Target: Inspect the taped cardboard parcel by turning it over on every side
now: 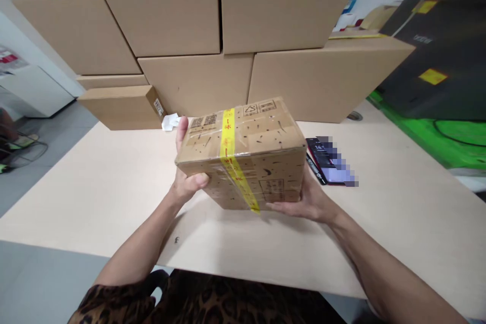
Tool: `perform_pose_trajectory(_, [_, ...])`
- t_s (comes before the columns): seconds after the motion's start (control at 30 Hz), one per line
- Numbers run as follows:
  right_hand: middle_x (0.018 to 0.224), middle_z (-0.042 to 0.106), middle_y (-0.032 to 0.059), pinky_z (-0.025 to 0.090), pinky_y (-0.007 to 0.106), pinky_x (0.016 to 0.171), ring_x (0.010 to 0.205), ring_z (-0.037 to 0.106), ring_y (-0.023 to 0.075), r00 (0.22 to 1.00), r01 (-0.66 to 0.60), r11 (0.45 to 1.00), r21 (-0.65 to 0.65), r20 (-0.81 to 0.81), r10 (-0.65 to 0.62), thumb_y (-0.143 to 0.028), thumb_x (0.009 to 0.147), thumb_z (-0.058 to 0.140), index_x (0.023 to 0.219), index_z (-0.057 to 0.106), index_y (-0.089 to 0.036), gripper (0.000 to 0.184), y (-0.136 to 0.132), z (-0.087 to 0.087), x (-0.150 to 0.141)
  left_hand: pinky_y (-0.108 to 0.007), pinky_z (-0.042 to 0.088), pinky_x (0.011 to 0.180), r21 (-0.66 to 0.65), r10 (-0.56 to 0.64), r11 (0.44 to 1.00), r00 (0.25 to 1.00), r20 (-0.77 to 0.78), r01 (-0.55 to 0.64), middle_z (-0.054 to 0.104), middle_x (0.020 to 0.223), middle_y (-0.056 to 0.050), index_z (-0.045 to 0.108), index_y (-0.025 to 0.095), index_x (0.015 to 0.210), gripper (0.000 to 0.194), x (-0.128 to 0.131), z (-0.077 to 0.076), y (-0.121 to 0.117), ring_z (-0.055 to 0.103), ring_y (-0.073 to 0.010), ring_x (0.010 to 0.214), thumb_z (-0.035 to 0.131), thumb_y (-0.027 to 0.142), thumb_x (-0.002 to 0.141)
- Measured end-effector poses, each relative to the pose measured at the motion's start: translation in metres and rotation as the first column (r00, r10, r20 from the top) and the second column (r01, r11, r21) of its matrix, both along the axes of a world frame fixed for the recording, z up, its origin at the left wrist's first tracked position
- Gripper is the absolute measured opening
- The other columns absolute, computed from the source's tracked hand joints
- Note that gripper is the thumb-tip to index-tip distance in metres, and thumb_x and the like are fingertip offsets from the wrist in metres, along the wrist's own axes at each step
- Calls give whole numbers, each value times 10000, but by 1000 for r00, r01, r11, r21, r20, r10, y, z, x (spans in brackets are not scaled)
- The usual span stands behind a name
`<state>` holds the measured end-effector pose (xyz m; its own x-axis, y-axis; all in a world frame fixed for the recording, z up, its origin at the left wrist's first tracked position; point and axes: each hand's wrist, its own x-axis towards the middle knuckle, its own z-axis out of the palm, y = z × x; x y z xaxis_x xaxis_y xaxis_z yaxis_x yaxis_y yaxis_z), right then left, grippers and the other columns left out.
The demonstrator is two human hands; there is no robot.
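Between my two hands is a brown cardboard box [266,136], tilted and held over the pale table. Dark flecks and printed symbols mark its faces, and a yellow tape strip [228,144] with red print runs over the top and down the near side. My left hand [187,179] grips the left side, thumb on the near face. At the lower right corner, my right hand [309,200] holds the box, with some fingers hidden behind or under it.
Large cardboard cartons [197,81] are stacked along the table's [94,187] far side. A flatter carton [121,106] lies at the back left, beside crumpled white paper [170,121]. Right of the box lies a phone [330,162] with a lit screen, partly pixelated.
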<state>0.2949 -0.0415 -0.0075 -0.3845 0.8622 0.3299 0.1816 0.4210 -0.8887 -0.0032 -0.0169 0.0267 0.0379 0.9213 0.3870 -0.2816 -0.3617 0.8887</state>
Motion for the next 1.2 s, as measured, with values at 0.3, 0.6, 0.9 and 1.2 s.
perform_pose_trajectory(0.3, [1599, 460, 136, 480, 729, 1170, 1447, 500, 451, 909, 53, 870, 490, 337, -245, -638, 825, 835, 1747, 189, -422, 1146, 16, 24, 35, -670, 217, 1368, 362, 25, 904, 819, -574, 226, 299, 1808, -96, 315, 405, 1709, 1211, -41, -8, 31, 247, -455, 1674, 898, 746, 703])
perform_pose_trajectory(0.6, [1543, 447, 180, 487, 742, 1018, 1330, 534, 486, 818, 33, 616, 787, 333, -469, -355, 823, 768, 1730, 247, -386, 1046, -3, 39, 14, -698, 163, 1371, 423, 112, 850, 677, -728, 313, 86, 1863, -114, 98, 387, 1755, 1289, -38, -1, 26, 126, -459, 1705, 856, 727, 769])
perform_pose_trajectory(0.9, [1628, 384, 69, 323, 835, 1156, 1354, 468, 510, 865, -10, 720, 694, 367, -343, -466, 748, 855, 1658, 330, -551, 1054, -8, 37, 13, -745, 273, 1319, 309, 7, 936, 867, -497, 170, 396, 1711, -137, 461, 371, 1618, 1392, -27, -5, 8, 251, -561, 1630, 1095, 542, 392])
perform_pose_trajectory(1.2, [1794, 307, 17, 379, 635, 1305, 1652, 324, 376, 942, 259, 965, -37, -210, -261, -761, 901, 680, 1715, 162, -498, 1000, 15, 0, 8, -665, 308, 1324, 92, 6, 995, 941, -339, 27, 448, 1677, -177, 243, 311, 1726, 1314, -3, -24, 14, 406, -480, 1579, 969, 634, 680])
